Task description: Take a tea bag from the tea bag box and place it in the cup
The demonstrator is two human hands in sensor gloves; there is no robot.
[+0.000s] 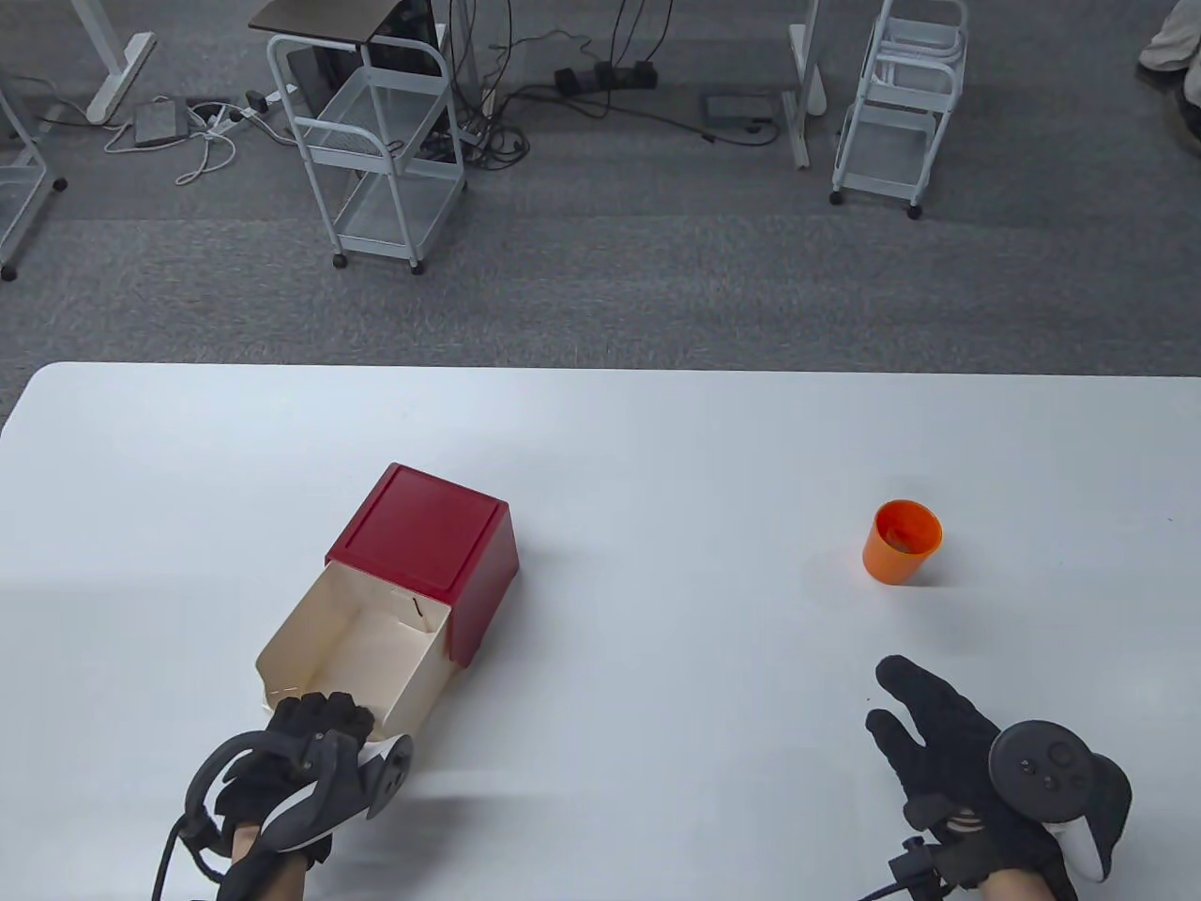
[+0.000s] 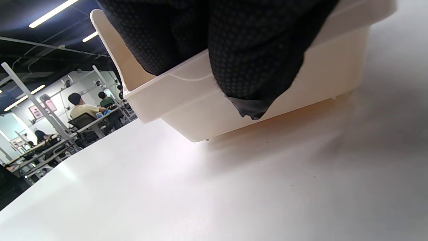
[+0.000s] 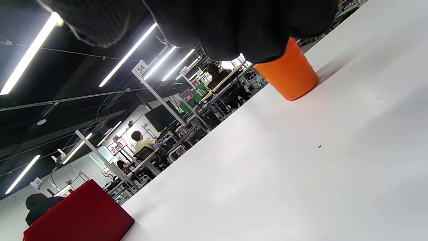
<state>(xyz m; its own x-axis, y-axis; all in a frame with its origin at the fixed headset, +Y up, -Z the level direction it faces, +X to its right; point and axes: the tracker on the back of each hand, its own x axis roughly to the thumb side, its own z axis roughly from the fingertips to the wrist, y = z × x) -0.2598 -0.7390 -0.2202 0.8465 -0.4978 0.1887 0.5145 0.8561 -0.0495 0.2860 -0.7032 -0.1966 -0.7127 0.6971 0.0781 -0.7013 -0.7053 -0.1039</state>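
The tea bag box (image 1: 422,526) is a red shell with its cream drawer (image 1: 366,648) pulled out toward me, left of centre on the white table (image 1: 657,450). I see no tea bag in the drawer's open part. My left hand (image 1: 324,713) grips the drawer's front wall; in the left wrist view its fingers (image 2: 247,67) hang over the drawer's rim (image 2: 187,107). The orange cup (image 1: 901,554) stands upright at the right, with a small dark bit inside that I cannot identify. My right hand (image 1: 915,723) lies open and empty, near side of the cup (image 3: 291,77).
The table's far edge (image 1: 600,368) borders grey carpet. Beyond it stand two white wire carts (image 1: 385,150) (image 1: 901,103) and loose cables. The red box (image 3: 80,214) also shows low left in the right wrist view.
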